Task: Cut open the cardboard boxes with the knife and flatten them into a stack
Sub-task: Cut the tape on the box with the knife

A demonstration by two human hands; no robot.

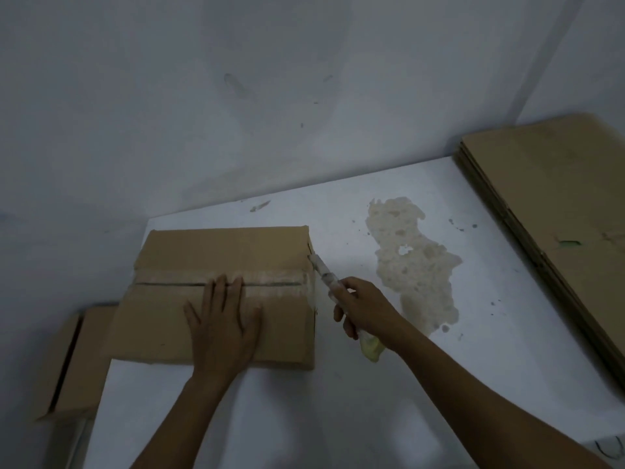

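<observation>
A closed brown cardboard box (162, 319) lies on the white table (372, 384), its top seam covered with clear tape. My left hand (223, 323) presses flat on the box top, fingers straight and reaching the seam. My right hand (363, 308) grips a knife (324, 270) with a pale yellowish handle. The blade tip touches the box's right top edge near the far corner, where the tape wraps over the side.
A stack of flattened cardboard (554, 211) lies at the table's right side. Another cardboard box (71, 360) stands lower down past the table's left edge. A rough yellowish patch (412, 262) marks the tabletop right of the knife. A grey wall rises behind.
</observation>
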